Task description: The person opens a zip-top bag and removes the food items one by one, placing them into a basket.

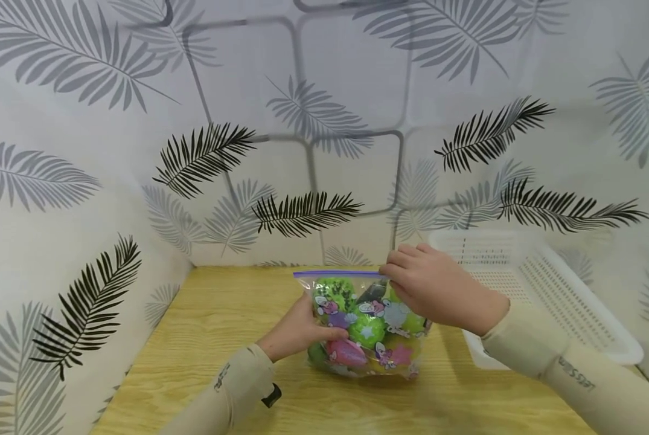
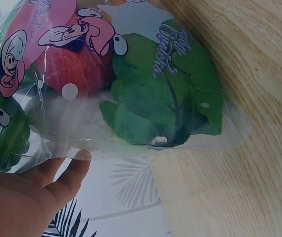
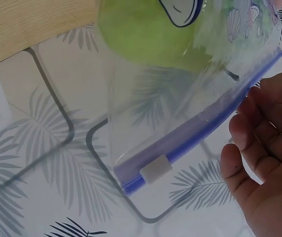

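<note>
A broad stretch of counter separates its left edge from the left hand, whose grip pinches the bag, thumb in front. The bag sits upright mid-counter. The right hand's grip pinches its purple zip; just right, the basket narrows the room.

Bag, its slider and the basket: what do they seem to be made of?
The bag: thin, glossy plastic film, clear with printed figures; it creases, catches highlights and shows its contents.
The slider: probably hard plastic, a smooth, opaque, pale block.
The basket: likely moulded plastic, white, with rounded corners and rows of slots; its finish is hard to judge.
</note>
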Available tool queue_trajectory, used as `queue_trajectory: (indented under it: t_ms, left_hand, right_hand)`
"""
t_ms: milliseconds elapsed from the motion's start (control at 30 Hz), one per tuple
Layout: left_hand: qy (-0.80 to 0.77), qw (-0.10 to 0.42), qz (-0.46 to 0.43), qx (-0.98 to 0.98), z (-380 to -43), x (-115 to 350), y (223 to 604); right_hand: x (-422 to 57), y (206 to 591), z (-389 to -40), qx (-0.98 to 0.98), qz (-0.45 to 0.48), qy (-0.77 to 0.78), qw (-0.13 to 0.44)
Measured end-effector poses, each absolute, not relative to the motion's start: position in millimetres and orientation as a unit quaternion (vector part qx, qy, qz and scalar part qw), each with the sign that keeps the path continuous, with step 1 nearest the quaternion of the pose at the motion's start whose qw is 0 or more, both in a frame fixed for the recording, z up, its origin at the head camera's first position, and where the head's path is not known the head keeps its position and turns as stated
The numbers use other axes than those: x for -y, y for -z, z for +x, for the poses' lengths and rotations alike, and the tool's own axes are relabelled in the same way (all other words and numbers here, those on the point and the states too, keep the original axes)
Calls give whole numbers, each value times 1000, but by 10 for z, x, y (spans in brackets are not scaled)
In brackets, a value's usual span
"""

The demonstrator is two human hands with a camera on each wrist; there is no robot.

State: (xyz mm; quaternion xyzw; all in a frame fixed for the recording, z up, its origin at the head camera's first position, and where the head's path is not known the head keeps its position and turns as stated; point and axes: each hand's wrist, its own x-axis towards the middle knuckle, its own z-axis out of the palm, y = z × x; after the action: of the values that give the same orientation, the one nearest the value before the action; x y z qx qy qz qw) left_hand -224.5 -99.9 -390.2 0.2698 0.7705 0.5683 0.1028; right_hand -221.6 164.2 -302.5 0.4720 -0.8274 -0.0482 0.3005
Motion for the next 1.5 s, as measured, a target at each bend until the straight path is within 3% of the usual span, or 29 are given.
queue_trajectory:
  t_ms: [267, 633, 800, 1067, 1267, 1500]
  left_hand:
    - [-563, 86, 285, -771, -2255, 1002, 3916]
    - [-558, 88, 285, -774, -2238, 987, 3930]
    - [-558, 90, 276, -778, -2248, 993, 3952]
    - [-563, 102, 271, -774, -2241, 995, 3955]
    - [-566, 108, 271, -771, -2231, 991, 3977]
    - [-561, 98, 295, -767, -2227, 998, 3969]
  right_hand:
    - [-1577, 3039, -2175, 808, 450, 171, 339]
    - [-1505, 3069, -2181, 816, 443, 184, 324]
    - [-1465, 3068, -2151, 831, 458, 137, 285]
    - [-1405, 2985, -2221, 889, 433, 15, 147]
    - [-1327, 2949, -2349, 890, 442, -22, 109]
    - [-1213, 2928, -2404, 875, 472, -5, 107]
